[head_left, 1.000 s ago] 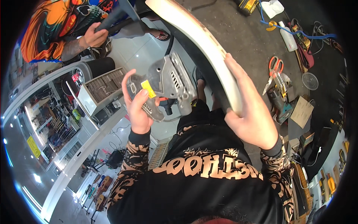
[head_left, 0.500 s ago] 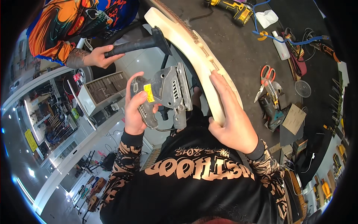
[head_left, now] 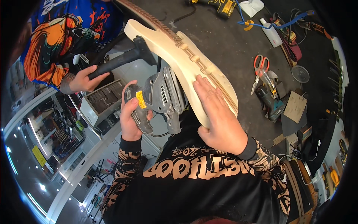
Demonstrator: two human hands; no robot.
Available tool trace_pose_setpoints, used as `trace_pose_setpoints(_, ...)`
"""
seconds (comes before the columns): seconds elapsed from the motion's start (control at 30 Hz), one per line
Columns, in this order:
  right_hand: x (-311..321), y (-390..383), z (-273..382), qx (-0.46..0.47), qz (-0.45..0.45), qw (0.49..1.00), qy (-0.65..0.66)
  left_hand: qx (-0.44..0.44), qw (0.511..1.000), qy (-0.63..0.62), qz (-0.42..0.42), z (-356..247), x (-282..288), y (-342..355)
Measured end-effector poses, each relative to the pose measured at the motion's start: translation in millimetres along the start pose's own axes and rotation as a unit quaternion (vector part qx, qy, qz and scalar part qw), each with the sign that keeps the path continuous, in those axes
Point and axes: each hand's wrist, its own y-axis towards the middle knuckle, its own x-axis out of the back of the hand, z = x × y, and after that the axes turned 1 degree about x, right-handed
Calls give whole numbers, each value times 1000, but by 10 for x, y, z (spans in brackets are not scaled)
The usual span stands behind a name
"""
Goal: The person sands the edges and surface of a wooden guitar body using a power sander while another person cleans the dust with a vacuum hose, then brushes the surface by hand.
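Note:
In my left hand (head_left: pixel 130 114) is a dark grey electric sander (head_left: pixel 158 97), my fingers wrapped round its handle. Its flat pad faces the edge of a pale, unfinished guitar body (head_left: pixel 179 65), close beside it; I cannot tell whether they touch. My right hand (head_left: pixel 222 117) grips the guitar body at its near end, fingers along the wood and thumb at the edge. Routed cavities show in the body, and a neck (head_left: pixel 151 18) runs off to the upper left. A co-worker's hand (head_left: pixel 84 79) holds a black vacuum nozzle (head_left: pixel 119 61) against the body's edge.
On the dark bench (head_left: pixel 220 44) at right lie red-handled scissors (head_left: pixel 261 65), a cutter-like tool (head_left: pixel 275 106) and a sheet of sandpaper (head_left: pixel 295 107). Farther back are a yellow drill (head_left: pixel 225 7), a white bottle (head_left: pixel 271 33) and a blue cord (head_left: pixel 244 18).
The guitar body, my right hand and the vacuum nozzle appear farther left in view, with more of the body's face showing. The sander also appears slightly left, still in my left hand.

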Motion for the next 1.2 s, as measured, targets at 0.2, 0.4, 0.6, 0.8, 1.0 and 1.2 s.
trace_pose_setpoints(0.2, -7, -10, -10, 1, 5, 1000, -5, -2, 1000, -18, -18, 47, -47, 25)
trace_pose_setpoints(0.4, 7, 1, 3, -2, 2, 1000, -2, -7, 1000, -30, 1, 90, -26, 57)
trace_pose_setpoints(0.6, -15, 24, 45, -3, -2, 1000, 0, -8, 999, -33, -4, 111, 55, 101)
trace_pose_setpoints(0.8, 16, 60, 115, -18, 4, 1000, -13, -14, 998, -59, -24, 76, 15, 168)
trace_pose_setpoints(1.0, 44, 87, 106, -24, 1, 1000, -9, -10, 1000, -2, -24, -31, -67, 137)
trace_pose_setpoints(1.2, 110, 85, 24, -20, 2, 1000, -12, -7, 1000, -4, -21, 5, -75, 222)
